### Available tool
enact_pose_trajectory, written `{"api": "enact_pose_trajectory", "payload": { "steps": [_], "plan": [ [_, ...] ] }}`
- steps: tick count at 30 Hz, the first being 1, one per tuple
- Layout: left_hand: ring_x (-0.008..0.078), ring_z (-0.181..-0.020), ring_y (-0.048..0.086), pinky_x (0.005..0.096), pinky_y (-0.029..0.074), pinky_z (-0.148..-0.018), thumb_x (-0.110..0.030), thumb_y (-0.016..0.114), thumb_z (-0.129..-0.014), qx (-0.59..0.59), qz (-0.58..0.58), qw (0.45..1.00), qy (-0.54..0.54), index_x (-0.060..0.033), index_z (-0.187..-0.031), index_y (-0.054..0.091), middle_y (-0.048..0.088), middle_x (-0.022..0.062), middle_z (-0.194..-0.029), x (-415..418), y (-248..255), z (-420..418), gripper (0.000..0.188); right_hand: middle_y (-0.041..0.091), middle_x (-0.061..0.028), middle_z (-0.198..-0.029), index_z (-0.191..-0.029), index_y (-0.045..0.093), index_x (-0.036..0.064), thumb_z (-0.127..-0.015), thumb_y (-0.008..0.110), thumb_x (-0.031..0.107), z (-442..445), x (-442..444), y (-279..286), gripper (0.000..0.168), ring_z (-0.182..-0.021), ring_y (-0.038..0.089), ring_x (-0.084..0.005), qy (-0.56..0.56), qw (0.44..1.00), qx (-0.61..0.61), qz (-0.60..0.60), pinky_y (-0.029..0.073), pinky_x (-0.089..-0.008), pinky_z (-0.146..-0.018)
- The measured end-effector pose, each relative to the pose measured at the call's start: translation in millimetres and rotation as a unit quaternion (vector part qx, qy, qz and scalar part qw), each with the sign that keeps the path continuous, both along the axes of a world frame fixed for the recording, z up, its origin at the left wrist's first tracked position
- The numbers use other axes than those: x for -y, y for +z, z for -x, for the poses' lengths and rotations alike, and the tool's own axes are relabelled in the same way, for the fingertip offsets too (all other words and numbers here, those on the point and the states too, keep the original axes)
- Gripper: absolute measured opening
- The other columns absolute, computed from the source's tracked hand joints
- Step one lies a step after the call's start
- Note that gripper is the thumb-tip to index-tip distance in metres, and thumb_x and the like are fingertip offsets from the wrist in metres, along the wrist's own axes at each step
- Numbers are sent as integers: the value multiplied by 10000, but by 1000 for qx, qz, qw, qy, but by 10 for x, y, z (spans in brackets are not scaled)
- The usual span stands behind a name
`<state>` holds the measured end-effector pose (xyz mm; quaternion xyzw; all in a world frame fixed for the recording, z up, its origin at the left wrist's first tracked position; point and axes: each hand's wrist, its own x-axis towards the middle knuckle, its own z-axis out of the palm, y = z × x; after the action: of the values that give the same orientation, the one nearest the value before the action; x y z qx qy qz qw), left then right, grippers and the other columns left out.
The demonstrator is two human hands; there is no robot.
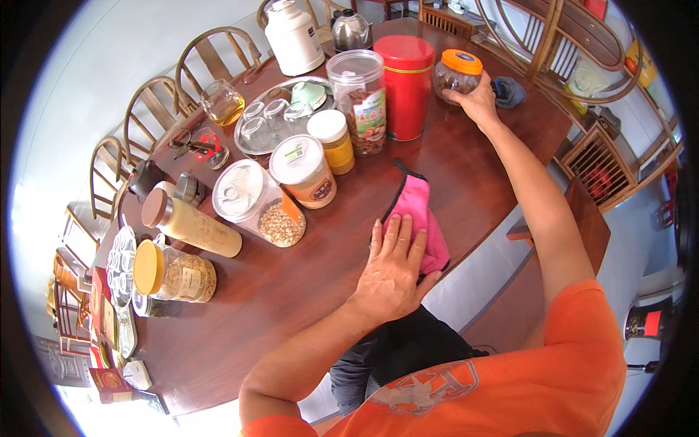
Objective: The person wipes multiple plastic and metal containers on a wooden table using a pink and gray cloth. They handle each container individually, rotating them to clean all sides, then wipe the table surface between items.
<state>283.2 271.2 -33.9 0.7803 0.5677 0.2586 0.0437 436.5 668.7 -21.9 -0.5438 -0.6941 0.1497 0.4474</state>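
Note:
My left hand point(392, 276) lies flat, fingers slightly apart, on a bright pink cloth point(418, 202) with black edging near the table's front edge. At the far right, my right hand point(480, 104) grips a clear plastic jar point(453, 84) with an orange screw lid and brown contents. The jar is at the tabletop; whether its base touches is hidden. A tall red canister point(407, 93) stands just left of it. Beyond my right hand lies a crumpled blue-grey cloth point(510, 93).
Across the dark wooden table point(262, 333) stand a nut jar point(360, 109), a white-lidded yellow jar point(334, 145), a tub point(306, 177), a grain canister point(262, 205), a bottle point(196, 226) and a yellow-lidded jar point(177, 273). Behind them are a glass-laden tray point(243, 139), white thermos jug point(295, 41) and kettle point(350, 33).

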Motion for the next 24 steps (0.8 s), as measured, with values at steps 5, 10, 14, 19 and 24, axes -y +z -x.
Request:
{"api": "enact_pose_trajectory", "payload": {
  "steps": [5, 10, 14, 19, 24],
  "plan": [
    [516, -1445, 388, 660, 237, -1213, -300, 642, -997, -8, -11, 1000, -20, 86, -1392, 551, 457, 350, -1495, -28, -48, -10, 560, 571, -253, -1449, -1513, 372, -30, -717, 945, 415, 297, -601, -169, 1076, -1324, 575, -372, 92, 995, -20, -20, 451, -468, -1121],
    [490, -1403, 457, 643, 292, -1197, -243, 648, -998, 17, -54, 998, -23, 72, -1313, 620, 553, 317, -1420, -60, -84, -37, 446, 652, -189, -1360, -1605, 303, -24, -989, 646, 52, 175, -704, -453, 709, -1221, 623, -214, 285, 936, -189, 89, 504, -344, -1005],
    [452, -1293, 576, 590, 368, -1171, -193, 637, -1007, 78, -89, 993, 18, 72, -1197, 670, 666, 279, -1277, -77, -122, 41, 328, 748, -141, -1163, -1301, 649, -50, -972, 670, 80, 206, 65, -416, 355, -1076, 681, -186, 264, 956, -76, 98, 524, -333, -954],
    [457, -833, 679, 481, 528, -766, -209, 534, -1089, 316, -61, 939, 120, 41, -1074, 679, 679, 296, -895, -110, -135, 152, 290, 732, -117, -1195, -1352, 615, -31, -1004, 701, 247, -72, 1570, -183, 453, -971, 688, -148, 377, 916, -85, 110, 558, -322, -885],
    [248, -719, 647, 409, 506, -667, -337, 498, -1119, 460, 2, 883, 92, 39, -986, 669, 638, 187, -727, -126, -65, 164, 434, 665, -192, -1152, -1276, 634, -24, -869, 842, 199, -266, 2837, 106, 510, -1063, 643, -350, 515, 850, 111, -18, 503, -413, -946]
  ]
}}
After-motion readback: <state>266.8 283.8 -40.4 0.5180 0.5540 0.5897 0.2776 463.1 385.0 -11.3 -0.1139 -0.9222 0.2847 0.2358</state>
